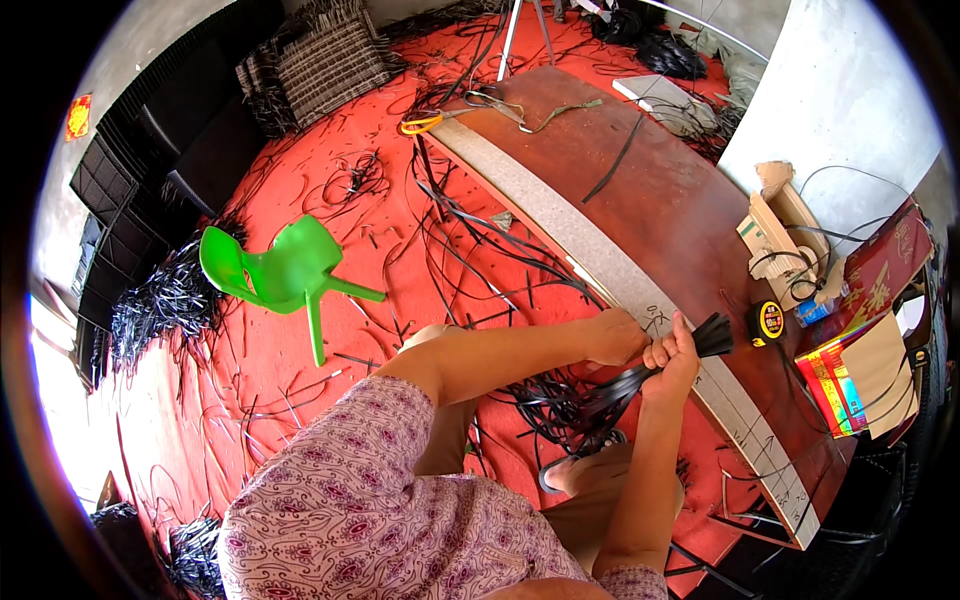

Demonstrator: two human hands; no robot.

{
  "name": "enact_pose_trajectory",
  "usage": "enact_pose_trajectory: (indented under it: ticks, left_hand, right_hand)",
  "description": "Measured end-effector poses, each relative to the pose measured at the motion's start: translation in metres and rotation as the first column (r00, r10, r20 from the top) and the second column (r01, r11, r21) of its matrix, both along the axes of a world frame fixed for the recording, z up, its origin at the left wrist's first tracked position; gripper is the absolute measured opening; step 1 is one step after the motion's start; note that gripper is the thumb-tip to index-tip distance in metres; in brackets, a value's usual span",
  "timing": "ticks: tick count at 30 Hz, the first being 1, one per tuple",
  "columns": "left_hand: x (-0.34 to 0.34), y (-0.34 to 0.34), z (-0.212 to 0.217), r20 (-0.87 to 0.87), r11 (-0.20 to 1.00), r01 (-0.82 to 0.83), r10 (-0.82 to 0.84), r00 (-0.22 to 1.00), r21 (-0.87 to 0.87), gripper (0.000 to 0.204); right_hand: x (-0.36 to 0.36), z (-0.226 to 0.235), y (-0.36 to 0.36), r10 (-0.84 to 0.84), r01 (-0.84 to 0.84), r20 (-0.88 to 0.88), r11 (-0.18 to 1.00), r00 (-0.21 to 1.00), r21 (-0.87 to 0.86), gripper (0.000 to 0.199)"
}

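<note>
My right hand (672, 362) is closed round a thick bundle of black plastic strips (622, 392). The bundle's even ends (714, 336) stick out past my fist, over the table's edge. Its loose lengths hang down in loops between my knees. Close beside it, my left hand (618, 338) is curled at the edge of the wooden table (670, 220); its fingertips are hidden, and I cannot make out what they hold. Beneath both hands runs a pale measuring board (560, 215) with handwritten marks along the table's near edge.
Orange-handled scissors (424, 125) lie at the table's far end. A yellow-and-black tape measure (768, 322) and a torn cardboard box (785, 235) are at the right. A green plastic chair (285, 268) stands on the red floor (330, 190), among scattered strips. Woven panels (335, 65) lean behind.
</note>
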State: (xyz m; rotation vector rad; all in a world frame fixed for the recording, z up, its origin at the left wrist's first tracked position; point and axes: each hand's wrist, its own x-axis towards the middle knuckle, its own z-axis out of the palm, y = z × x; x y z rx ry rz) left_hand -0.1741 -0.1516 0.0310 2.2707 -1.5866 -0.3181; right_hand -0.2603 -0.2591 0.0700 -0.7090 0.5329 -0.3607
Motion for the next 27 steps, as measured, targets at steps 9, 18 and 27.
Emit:
enact_pose_trajectory:
  ticks: [9, 18, 27]
  left_hand:
    - [-0.002, -0.001, 0.005, 0.014, 0.999, 0.004, -0.004, 1.000, 0.033, 0.013]
    - [-0.004, 0.001, 0.010, 0.033, 1.000, 0.013, -0.013, 0.999, 0.006, 0.013]
    - [-0.002, -0.001, 0.003, 0.029, 1.000, 0.009, -0.009, 1.000, -0.002, 0.012]
  right_hand:
    - [0.000, -0.002, -0.002, -0.005, 0.005, -0.003, 1.000, 1.000, 0.004, 0.015]
    - [-0.002, -0.001, -0.002, -0.010, 0.010, -0.001, 1.000, 1.000, 0.003, 0.014]
    - [-0.001, -0.003, -0.003, -0.011, 0.011, 0.011, 1.000, 1.000, 0.000, 0.013]
